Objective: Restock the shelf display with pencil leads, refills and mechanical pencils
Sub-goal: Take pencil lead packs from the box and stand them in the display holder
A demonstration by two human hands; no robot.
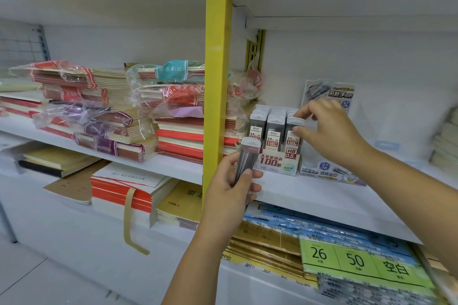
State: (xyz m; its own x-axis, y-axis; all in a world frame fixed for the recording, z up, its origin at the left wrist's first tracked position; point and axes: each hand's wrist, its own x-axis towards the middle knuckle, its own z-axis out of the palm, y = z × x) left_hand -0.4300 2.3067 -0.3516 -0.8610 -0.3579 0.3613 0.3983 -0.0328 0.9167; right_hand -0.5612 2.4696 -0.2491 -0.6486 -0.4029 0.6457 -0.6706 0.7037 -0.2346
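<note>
Left hand (231, 184) grips spare lead cases (248, 156) (count unclear); right hand (324, 129) pinches one case (295, 122) over the display box (277, 164).

yellow post (218, 82) upright, centre | plastic-wrapped exercise books (106, 129) stacked to its left | red-spined pads (116, 195) lower left | green sheets (357, 259) marked 26 and 50, lower right

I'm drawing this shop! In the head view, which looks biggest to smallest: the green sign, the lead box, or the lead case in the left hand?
1. green sign, though it sits nearest the camera, which helps.
2. lead box.
3. lead case in the left hand, clearly smallest.
</note>
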